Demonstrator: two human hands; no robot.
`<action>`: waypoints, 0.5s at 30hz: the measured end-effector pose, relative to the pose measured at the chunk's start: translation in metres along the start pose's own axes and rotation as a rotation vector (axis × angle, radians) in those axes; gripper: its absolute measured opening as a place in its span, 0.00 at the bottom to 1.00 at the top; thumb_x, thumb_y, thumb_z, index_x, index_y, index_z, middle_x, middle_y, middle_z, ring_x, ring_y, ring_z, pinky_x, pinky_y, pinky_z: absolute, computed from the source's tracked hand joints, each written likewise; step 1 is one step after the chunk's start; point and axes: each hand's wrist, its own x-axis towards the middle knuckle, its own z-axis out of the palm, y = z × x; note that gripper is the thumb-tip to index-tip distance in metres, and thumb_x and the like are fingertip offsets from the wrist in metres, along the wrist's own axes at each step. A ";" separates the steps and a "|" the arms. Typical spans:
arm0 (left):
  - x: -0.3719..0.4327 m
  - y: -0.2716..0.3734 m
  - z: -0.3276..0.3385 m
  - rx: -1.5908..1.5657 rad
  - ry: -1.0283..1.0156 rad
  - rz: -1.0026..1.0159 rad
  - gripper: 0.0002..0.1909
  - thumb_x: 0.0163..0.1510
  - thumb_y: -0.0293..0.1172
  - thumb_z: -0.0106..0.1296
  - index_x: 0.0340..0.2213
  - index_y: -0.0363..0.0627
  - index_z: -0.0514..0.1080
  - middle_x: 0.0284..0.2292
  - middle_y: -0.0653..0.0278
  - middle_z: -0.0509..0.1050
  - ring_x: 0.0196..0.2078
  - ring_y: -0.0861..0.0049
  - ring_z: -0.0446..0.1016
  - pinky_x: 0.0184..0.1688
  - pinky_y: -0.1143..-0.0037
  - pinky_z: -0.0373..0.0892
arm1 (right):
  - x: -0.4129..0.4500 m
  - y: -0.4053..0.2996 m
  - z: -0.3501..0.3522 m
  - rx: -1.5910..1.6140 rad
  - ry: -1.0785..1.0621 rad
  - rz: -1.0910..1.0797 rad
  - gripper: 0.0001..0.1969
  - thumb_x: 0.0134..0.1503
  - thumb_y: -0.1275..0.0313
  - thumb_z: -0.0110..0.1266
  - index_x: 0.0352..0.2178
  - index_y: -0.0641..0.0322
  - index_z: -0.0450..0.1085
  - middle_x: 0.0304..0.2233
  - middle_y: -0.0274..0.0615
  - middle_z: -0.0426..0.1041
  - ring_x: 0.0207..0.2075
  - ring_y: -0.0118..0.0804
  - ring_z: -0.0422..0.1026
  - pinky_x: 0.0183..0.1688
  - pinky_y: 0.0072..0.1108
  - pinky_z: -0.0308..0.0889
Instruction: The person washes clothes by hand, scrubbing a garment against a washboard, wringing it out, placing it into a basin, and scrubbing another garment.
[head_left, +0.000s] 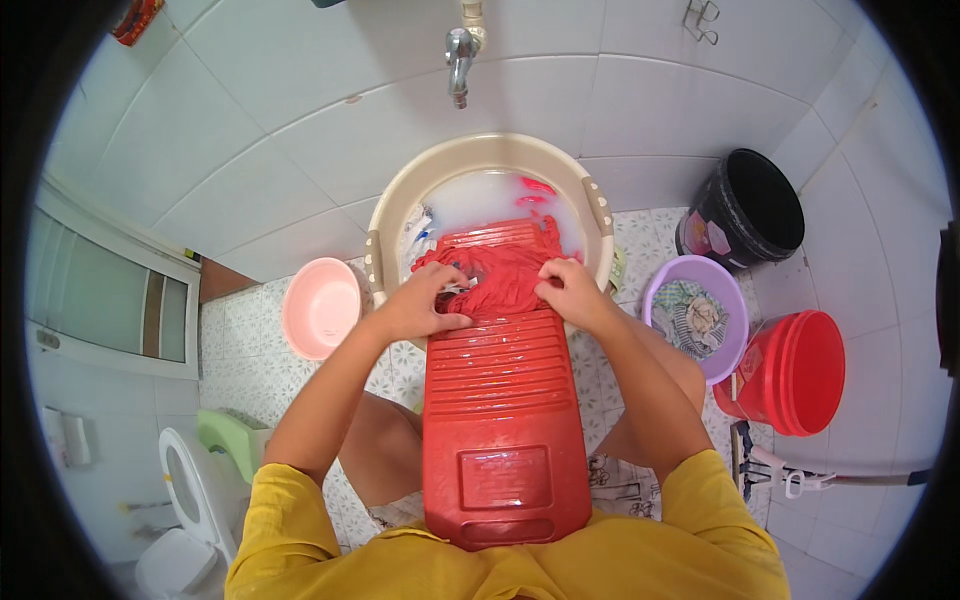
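A red plastic washboard (499, 420) slopes from my waist down into a beige round basin (480, 150) of cloudy water. Wet red cloth (510, 274) lies bunched across its ridges near the basin rim. At the cloth's right edge, my right hand (574, 292) pinches a bit of it between thumb and fingers. My left hand (424, 300) arches over the left edge, thumb and fingers apart; whether it grips any fabric is unclear. Something dark and white shows beside those fingers. White and blue fabric (418, 232) is in the water on the left.
A chrome tap (460, 67) juts from the tiled wall above the basin. Left stands a pink basin (322, 307). On the right are a black bucket (739, 210), a purple basin (735, 360) holding clothes (690, 319), a red bucket (784, 375) and a mop-like tool (795, 476). A toilet (187, 495) is lower left.
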 end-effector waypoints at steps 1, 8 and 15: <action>-0.002 -0.004 0.010 0.034 0.167 0.136 0.24 0.39 0.34 0.63 0.40 0.43 0.69 0.37 0.57 0.71 0.43 0.62 0.68 0.44 0.66 0.64 | 0.009 0.000 0.005 0.005 -0.002 -0.008 0.09 0.46 0.71 0.56 0.28 0.65 0.69 0.26 0.41 0.72 0.39 0.41 0.70 0.43 0.28 0.65; -0.015 0.026 0.034 0.145 0.121 0.338 0.18 0.33 0.16 0.52 0.31 0.44 0.68 0.31 0.61 0.72 0.38 0.61 0.68 0.42 0.67 0.64 | 0.054 -0.001 0.039 -0.617 0.282 -0.109 0.30 0.40 0.56 0.65 0.38 0.70 0.69 0.33 0.48 0.73 0.38 0.48 0.72 0.43 0.34 0.67; 0.015 -0.010 -0.011 -0.255 0.309 0.143 0.21 0.42 0.20 0.52 0.42 0.41 0.69 0.39 0.60 0.72 0.45 0.69 0.70 0.51 0.73 0.62 | 0.081 -0.022 0.004 0.277 -0.133 0.075 0.11 0.45 0.71 0.62 0.23 0.67 0.67 0.23 0.39 0.71 0.28 0.30 0.69 0.32 0.23 0.63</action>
